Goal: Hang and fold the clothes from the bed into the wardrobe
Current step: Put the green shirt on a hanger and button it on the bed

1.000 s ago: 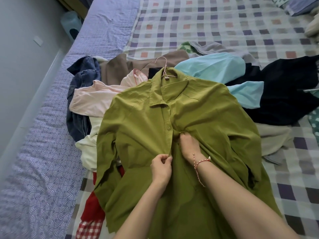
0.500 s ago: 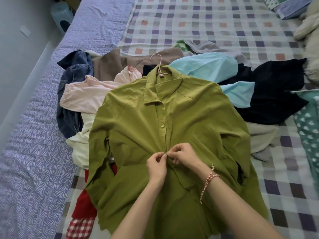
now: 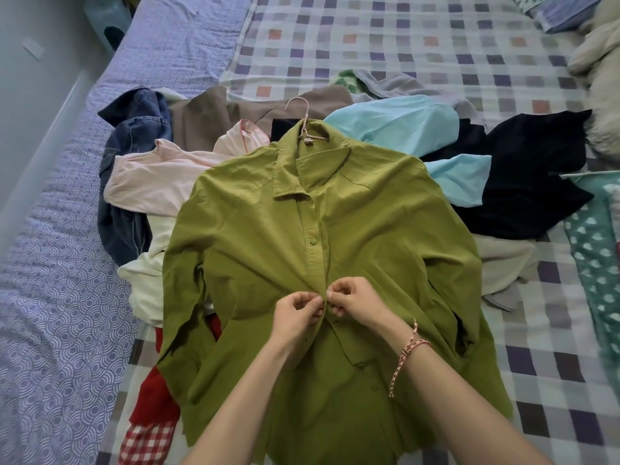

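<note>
Where your two hands met, they worked on the olive-green long-sleeved collared shirt (image 3: pixel 369 236), which lay face up on top of the heaped clothes on the bed (image 3: pixel 402 38) with its checked sheet. Your left hand (image 3: pixel 297 312) had its fingers (image 3: pixel 310 302) curled, pinching the edge of the shirt's button strip on its own side. Your right hand (image 3: pixel 357 302) pinched the facing edge, its fingertips (image 3: pixel 339 293) touching those of the left. Whether a button sat between them could not be told.

Just beyond your fingers, up the strip, one round green button (image 3: pixel 314 242) was fastened. Farther beyond it the thin pink hanger (image 3: pixel 303 124) showed at the collar, its hook pointing away from you. A red-and-white braided bracelet (image 3: pixel 407 350) circled your right wrist.

Left of your fingers lay a pale pink garment (image 3: pixel 167 182), a cream garment (image 3: pixel 147 273) and a blue denim piece (image 3: pixel 134 129). Nearer you than your left fingers, a red garment (image 3: pixel 157 397) with a checked hem poked out from under the shirt. Right of your fingers and farther off lay light blue fabric (image 3: pixel 396 125) and a black garment (image 3: pixel 523 182).
</note>
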Demonstrator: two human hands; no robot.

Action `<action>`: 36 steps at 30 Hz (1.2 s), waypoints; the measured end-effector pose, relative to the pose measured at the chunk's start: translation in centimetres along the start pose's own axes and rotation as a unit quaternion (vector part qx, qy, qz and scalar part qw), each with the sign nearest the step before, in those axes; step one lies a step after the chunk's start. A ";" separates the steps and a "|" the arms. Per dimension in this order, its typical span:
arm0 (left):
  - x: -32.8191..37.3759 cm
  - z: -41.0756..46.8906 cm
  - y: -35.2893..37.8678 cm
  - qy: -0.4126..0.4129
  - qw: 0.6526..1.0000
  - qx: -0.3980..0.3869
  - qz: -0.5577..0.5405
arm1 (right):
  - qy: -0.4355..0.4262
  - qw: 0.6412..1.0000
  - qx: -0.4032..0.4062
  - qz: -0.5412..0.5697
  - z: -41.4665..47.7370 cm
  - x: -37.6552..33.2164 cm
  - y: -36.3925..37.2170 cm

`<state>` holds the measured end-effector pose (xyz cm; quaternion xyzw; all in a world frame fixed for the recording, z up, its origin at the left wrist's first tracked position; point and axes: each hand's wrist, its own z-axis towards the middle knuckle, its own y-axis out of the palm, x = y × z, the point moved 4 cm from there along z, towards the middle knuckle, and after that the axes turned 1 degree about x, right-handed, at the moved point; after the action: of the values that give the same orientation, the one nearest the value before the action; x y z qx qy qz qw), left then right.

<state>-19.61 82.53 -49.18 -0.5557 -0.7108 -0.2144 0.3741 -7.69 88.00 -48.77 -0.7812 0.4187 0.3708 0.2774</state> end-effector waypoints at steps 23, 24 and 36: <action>0.8 0.4 -0.1 0.221 0.940 0.111 0.237 | 0.097 0.968 0.231 0.011 0.1 1.3 3.0; 0.8 0.4 -0.1 0.220 0.940 0.106 0.237 | 0.107 0.967 0.229 0.014 0.2 1.4 3.0; 1.0 0.4 -0.1 0.292 0.891 0.035 0.345 | 0.187 0.950 0.195 0.159 0.0 1.5 3.3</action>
<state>-19.95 83.37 -48.65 -0.6650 -0.3400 -0.1998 0.6342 -9.97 85.67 -50.39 -0.6904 0.6458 0.1686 0.2792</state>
